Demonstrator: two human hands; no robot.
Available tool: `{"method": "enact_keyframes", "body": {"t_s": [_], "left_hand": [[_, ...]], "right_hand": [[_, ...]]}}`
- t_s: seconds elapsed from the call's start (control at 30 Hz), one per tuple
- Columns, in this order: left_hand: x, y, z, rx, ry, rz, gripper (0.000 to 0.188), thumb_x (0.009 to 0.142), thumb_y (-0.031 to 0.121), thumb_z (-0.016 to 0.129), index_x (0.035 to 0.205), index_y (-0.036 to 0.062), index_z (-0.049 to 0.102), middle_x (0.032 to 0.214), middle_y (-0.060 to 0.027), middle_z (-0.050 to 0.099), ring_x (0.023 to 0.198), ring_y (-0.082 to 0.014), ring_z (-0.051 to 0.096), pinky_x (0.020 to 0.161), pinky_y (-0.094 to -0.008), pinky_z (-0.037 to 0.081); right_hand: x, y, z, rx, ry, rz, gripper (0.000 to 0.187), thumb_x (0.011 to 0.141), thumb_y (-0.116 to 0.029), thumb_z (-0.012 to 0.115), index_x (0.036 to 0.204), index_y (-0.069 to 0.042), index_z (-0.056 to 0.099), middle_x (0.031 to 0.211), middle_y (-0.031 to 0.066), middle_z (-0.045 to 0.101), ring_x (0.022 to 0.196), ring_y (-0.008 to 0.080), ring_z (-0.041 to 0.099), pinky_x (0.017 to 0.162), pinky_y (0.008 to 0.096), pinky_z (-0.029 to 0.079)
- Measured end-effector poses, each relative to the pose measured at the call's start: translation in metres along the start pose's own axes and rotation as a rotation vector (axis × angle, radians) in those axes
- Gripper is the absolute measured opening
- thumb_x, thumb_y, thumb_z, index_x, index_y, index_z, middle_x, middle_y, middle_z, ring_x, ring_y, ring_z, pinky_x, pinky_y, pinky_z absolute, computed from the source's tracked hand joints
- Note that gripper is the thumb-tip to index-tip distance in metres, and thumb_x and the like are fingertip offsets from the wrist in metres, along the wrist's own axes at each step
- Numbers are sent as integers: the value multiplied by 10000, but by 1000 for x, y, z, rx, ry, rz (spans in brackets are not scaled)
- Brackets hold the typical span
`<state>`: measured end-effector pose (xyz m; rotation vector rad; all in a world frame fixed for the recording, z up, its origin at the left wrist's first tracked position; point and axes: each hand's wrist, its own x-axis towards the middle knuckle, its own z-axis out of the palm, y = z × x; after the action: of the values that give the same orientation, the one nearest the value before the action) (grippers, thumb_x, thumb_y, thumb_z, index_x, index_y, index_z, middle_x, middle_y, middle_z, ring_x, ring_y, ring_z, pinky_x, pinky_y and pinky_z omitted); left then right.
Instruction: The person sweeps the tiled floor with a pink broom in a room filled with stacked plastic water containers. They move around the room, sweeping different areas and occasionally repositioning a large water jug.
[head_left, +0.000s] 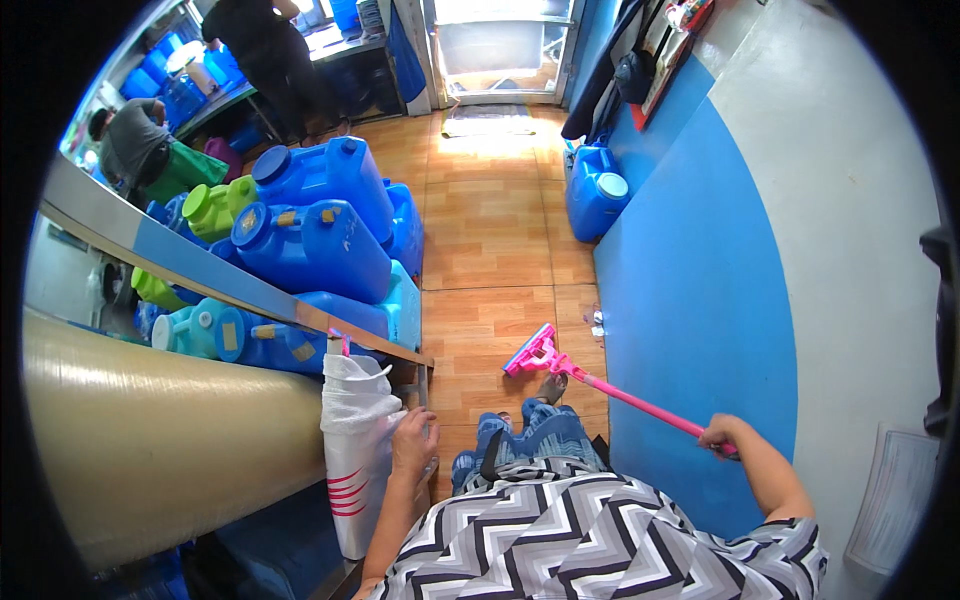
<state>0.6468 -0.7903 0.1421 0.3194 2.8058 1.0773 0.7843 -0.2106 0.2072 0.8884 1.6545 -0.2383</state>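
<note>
My right hand is closed round the upper end of a pink mop, near the blue wall. The mop's handle slants down to the left, and its narrow pink head with a pale blue edge is at the floor ahead of my feet. My left hand is beside a white plastic bag with red curved marks, hanging at my left. Its fingers are loosely bent with nothing visible in them; whether they touch the bag is unclear.
Stacked blue jugs and green jugs line the left, behind a slanting rail. A large wrapped roll lies nearer. Another blue jug stands against the right wall. A glass door is ahead; two people are at far left.
</note>
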Motion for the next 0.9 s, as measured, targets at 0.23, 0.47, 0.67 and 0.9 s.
{"method": "enact_keyframes", "body": {"t_s": [0.23, 0.47, 0.67, 0.9], "left_hand": [[-13, 6, 4, -14, -152, -50, 219, 737, 128, 636, 931, 30, 618, 959, -152, 624, 905, -321, 595, 805, -376, 474], [-23, 22, 19, 52, -148, 1, 245, 743, 150, 640, 955, 29, 618, 941, -154, 628, 872, -330, 601, 776, -384, 483], [-25, 56, 30, 56, -168, -161, 286, 755, 176, 634, 999, 28, 614, 1012, -177, 615, 934, -341, 588, 824, -381, 466], [-26, 80, 69, 74, -94, -204, 283, 747, 175, 642, 994, 42, 609, 986, -176, 621, 921, -338, 591, 802, -387, 472]], "right_hand": [[-77, -77, -9, -248, 549, -398, 326, 732, -362, 671, 892, -79, 679, 823, 140, 661, 789, 290, 643, 685, 412, 509], [-88, -144, -59, -475, 467, -537, 301, 792, -372, 589, 910, -111, 681, 927, 137, 656, 906, 314, 618, 766, 417, 497], [-18, -245, -74, -617, 590, -727, 267, 778, -291, 558, 945, -118, 676, 996, 101, 656, 935, 273, 628, 753, 401, 502], [11, -206, -180, -672, 656, -511, 317, 783, -339, 591, 1033, -159, 661, 1083, 83, 637, 1012, 247, 610, 823, 381, 493]]}}
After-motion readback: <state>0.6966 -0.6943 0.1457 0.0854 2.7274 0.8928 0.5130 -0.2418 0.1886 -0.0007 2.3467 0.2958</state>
